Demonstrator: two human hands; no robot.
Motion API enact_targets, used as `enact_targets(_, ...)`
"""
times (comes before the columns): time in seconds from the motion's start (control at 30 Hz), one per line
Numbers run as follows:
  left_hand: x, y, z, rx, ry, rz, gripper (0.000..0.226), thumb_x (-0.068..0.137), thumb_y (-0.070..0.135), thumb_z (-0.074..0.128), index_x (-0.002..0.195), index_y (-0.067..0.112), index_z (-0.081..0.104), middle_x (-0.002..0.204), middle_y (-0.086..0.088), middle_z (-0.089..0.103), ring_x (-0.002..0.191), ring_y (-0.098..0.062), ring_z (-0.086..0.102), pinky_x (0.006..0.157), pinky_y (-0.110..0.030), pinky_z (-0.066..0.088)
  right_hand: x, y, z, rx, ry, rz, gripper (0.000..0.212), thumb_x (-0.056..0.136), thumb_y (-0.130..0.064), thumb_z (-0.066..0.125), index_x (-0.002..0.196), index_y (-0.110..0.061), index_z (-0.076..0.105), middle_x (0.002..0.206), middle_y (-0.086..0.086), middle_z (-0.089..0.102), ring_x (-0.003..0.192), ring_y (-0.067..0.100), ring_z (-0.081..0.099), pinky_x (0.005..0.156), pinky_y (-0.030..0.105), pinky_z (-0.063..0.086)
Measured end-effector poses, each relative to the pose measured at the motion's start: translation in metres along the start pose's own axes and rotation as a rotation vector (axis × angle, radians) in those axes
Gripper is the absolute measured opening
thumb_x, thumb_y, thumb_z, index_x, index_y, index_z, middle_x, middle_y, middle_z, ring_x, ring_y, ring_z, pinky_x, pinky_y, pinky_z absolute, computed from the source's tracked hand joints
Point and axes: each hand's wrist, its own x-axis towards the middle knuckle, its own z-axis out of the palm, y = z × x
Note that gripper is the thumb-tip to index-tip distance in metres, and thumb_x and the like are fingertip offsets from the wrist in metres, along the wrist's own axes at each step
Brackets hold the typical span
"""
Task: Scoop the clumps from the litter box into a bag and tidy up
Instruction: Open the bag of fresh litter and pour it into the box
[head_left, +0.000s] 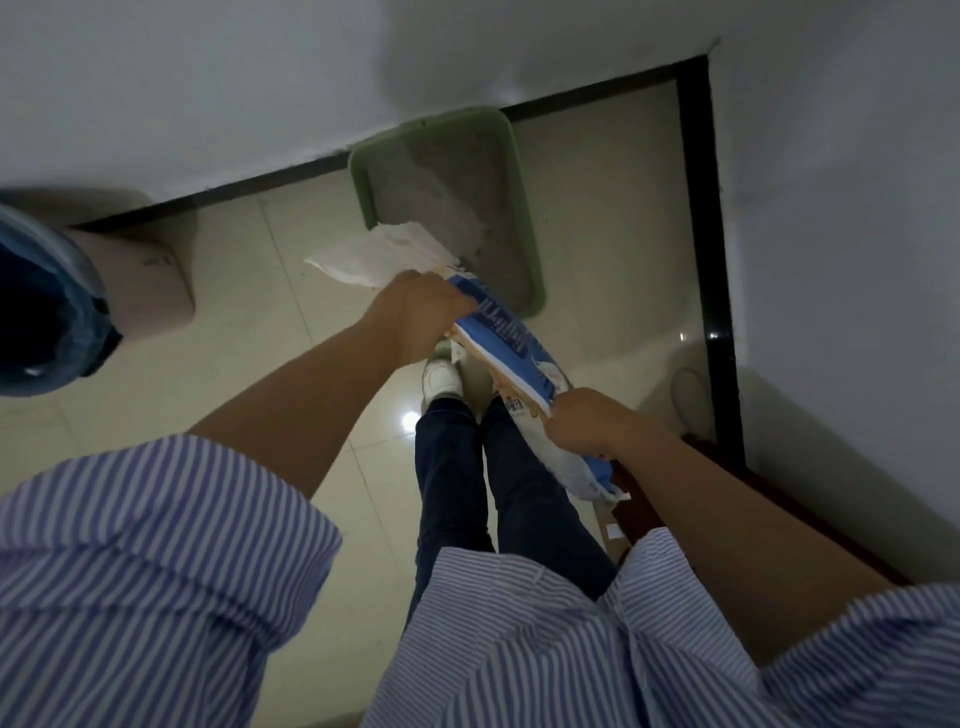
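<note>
At frame centre, the left hand (415, 306) is gripping the upper end of a blue-and-white litter bag (511, 343), the right hand (584, 421) clutching its lower end. Above them, the green litter box (524, 208) is sitting against the wall, white paper (374, 254) overlapping its near corner.

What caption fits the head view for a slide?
Both hands, left and right, hold a blue-and-white bag tilted toward the green litter box.

A green rectangular plastic litter box (522, 218) holding grey litter is lying beside the wall; a blue-and-white plastic bag (511, 345) is tilting above its near end.
</note>
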Motion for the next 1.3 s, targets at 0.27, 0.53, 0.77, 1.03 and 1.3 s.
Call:
enact_targets(0.27,-0.001,0.018,0.019,0.078,0.072,0.327,0.031,0.073,0.01,0.043,0.051,0.011,0.064,0.052,-0.002,0.061,0.058,-0.017,0.053,0.06,-0.022,0.028,0.0,0.011,-0.001,-0.174,0.052,-0.052,0.03,0.097,-0.011,0.036,0.114,0.004,0.054,0.123,0.019,0.056,0.098,0.024,0.053,0.072,0.022,0.034)
enact_targets(0.53,-0.002,0.025,0.021,0.117,0.298,0.302,0.059,0.096,0.001,0.026,0.05,0.011,0.062,0.052,-0.001,0.058,0.068,-0.013,0.031,0.062,-0.024,0.025,0.001,0.012,0.016,-0.518,0.219,-0.058,0.034,0.097,-0.007,0.032,0.126,-0.001,0.048,0.131,0.015,0.052,0.119,0.028,0.052,0.097,0.037,0.046)
enact_targets(0.77,0.001,0.029,0.023,0.109,0.402,0.339,0.052,0.092,0.001,0.033,0.049,0.011,0.061,0.051,-0.001,0.057,0.067,-0.013,0.031,0.062,-0.024,0.023,0.006,0.024,0.007,-0.625,0.248,-0.127,0.03,0.096,-0.007,0.036,0.12,-0.003,0.054,0.124,0.013,0.059,0.113,0.026,0.057,0.092,0.034,0.048)
enact_targets(1.03,-0.003,0.051,0.014,0.061,0.285,0.406,0.013,0.045,0.0,0.069,0.048,0.01,0.062,0.05,-0.002,0.059,0.062,-0.017,0.051,0.061,-0.027,0.026,0.02,0.059,0.028,-0.523,0.71,-0.359,0.039,0.009,-0.009,0.085,0.032,-0.013,0.053,0.031,0.0,0.049,0.027,0.014,0.049,0.031,0.008,0.033)
enact_targets(1.3,0.01,0.06,-0.012,0.05,0.067,0.506,0.039,0.016,-0.001,0.086,0.044,0.012,0.063,0.047,0.0,0.059,0.044,-0.016,0.06,0.049,-0.016,0.048,0.03,0.055,0.038,-0.302,0.766,-0.284,0.037,0.025,-0.003,0.09,0.052,-0.008,0.065,0.048,0.005,0.06,0.04,0.022,0.06,0.037,0.022,0.047)
